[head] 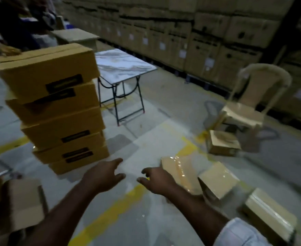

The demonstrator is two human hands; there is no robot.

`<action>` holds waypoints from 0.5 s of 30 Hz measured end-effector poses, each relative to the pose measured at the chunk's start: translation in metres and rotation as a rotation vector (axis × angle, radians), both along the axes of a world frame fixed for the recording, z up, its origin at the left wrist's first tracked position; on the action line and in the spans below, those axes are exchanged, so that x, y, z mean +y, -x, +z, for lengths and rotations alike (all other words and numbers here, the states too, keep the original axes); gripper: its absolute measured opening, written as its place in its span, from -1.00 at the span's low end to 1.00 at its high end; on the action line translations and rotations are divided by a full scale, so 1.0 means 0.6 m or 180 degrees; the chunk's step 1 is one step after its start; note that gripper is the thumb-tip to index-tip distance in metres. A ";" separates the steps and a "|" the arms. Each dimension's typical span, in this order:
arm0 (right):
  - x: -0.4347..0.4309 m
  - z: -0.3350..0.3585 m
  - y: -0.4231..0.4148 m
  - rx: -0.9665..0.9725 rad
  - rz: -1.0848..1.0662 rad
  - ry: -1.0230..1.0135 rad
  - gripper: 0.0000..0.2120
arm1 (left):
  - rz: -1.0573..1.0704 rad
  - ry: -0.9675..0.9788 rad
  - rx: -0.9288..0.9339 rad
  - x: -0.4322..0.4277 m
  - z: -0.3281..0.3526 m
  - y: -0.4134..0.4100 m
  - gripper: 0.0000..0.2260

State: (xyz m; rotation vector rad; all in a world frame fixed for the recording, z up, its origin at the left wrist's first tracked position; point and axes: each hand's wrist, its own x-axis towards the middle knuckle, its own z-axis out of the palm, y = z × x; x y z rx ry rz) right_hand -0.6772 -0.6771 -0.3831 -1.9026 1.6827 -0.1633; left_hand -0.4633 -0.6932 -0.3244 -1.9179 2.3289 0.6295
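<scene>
Both my hands reach forward over the grey floor, holding nothing. My left hand (103,176) hovers with relaxed fingers just in front of a leaning stack of several yellow cartons (57,110) with black labels. My right hand (156,180), fingers loosely spread, is beside a flat taped brown parcel (178,170) on the floor; whether it touches the parcel is unclear. More taped brown boxes lie to the right (217,180), (270,213), (224,142).
A small folding table (123,65) with a marbled top stands behind the stack. A beige plastic chair (249,103) is at the right. Cartons line the back wall (199,41). A brown box (21,201) sits at the lower left. Yellow lines (110,210) cross the floor. A person (18,23) is at the upper left.
</scene>
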 end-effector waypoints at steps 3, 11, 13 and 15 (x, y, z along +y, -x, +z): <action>0.006 -0.028 0.058 -0.0048 -0.0482 -0.0196 -0.49 | -0.0336 -0.0131 -0.0081 -0.042 -0.026 0.052 -0.38; -0.049 -0.079 0.147 -0.0064 -0.1475 -0.0501 -0.47 | -0.0968 -0.0585 -0.0162 -0.210 -0.108 0.140 -0.37; -0.077 -0.087 0.157 -0.0059 -0.1699 -0.0559 -0.46 | -0.1103 -0.0670 -0.0142 -0.262 -0.126 0.154 -0.38; -0.105 -0.094 0.163 -0.0040 -0.1897 -0.0630 -0.47 | -0.1236 -0.0769 -0.0159 -0.312 -0.142 0.168 -0.38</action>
